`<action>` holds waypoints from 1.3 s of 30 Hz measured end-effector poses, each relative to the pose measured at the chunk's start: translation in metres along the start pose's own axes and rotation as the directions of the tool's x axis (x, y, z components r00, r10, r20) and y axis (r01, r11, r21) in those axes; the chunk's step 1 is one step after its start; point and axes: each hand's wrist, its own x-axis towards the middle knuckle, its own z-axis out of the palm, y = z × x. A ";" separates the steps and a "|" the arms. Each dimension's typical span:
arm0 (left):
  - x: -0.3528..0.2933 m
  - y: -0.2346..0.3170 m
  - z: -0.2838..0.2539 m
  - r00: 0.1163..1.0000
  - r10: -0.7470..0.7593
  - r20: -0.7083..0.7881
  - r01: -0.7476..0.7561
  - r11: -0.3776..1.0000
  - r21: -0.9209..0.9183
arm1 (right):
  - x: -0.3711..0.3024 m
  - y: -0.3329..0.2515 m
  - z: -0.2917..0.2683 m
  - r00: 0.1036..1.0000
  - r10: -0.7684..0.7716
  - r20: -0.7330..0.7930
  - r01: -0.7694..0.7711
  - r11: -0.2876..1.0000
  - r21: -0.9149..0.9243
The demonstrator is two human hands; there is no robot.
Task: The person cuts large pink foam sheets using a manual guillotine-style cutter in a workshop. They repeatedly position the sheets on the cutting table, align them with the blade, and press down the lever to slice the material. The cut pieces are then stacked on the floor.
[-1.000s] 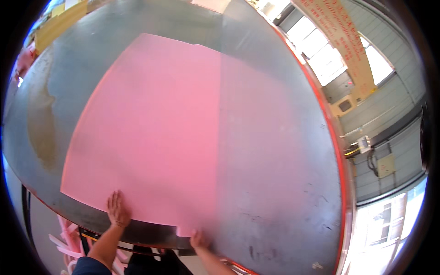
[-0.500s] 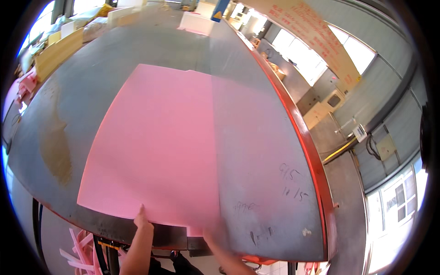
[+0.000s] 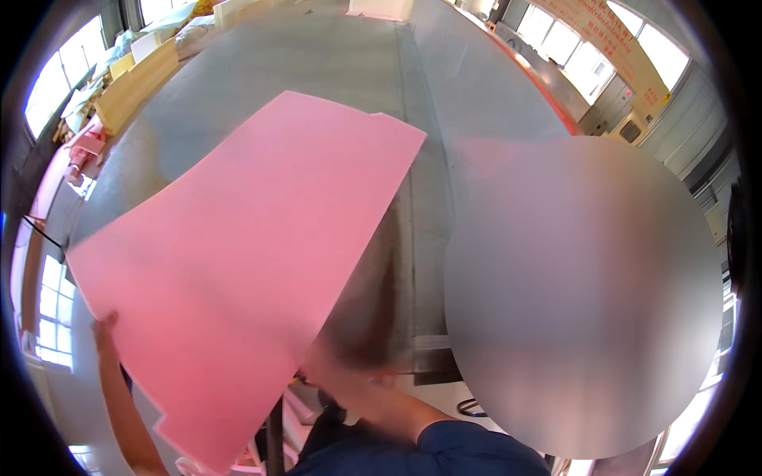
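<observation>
A large flat pink sheet, foam-like, lies slantwise over the grey table, its near end sticking out past the near-left edge. That end has a small step cut in it. My left hand grips this end on the left, thumb on top and fingers hidden underneath. At the sheet's lower right side is my right hand, overlapping the edge. Motion smears its fingers, so its grip is unclear.
Pale yellow boards and pink offcuts are piled beyond the table's left side. A white block stands at the far end. More pink strips lie below the near edge. A large blurred oval hides the right side.
The pink sheet has turned clockwise, its near end swinging left and out over the table edge. My left hand has moved left with it. The view has shifted too.
</observation>
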 end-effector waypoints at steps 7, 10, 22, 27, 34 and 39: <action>0.037 0.196 0.061 0.662 0.608 0.438 -0.608 0.094 0.789 | -0.008 0.126 0.101 0.582 0.453 0.675 0.605 0.314 -0.732; 0.076 0.174 0.188 0.668 0.432 0.606 -0.717 0.154 0.680 | 0.060 0.085 0.049 0.604 -0.110 0.789 0.784 0.257 -0.565; -0.112 -0.170 0.456 0.843 -0.055 0.535 -0.533 -0.210 0.819 | 0.120 -0.376 -0.206 0.561 -0.807 -0.187 0.035 0.249 -0.968; -0.133 -0.158 0.462 0.823 0.238 0.516 -0.556 0.155 0.817 | 0.192 -0.480 -0.238 0.348 -0.925 -0.153 -0.090 0.130 -0.987; -0.114 -0.203 0.446 0.889 0.245 0.386 -0.449 0.306 0.839 | 0.278 -0.534 -0.221 0.604 -0.785 -0.138 -0.218 0.004 -0.976; -0.130 -0.159 0.471 0.886 0.271 0.377 -0.463 0.445 0.767 | 0.296 -0.550 -0.265 0.296 -0.917 -0.266 0.114 0.310 -0.944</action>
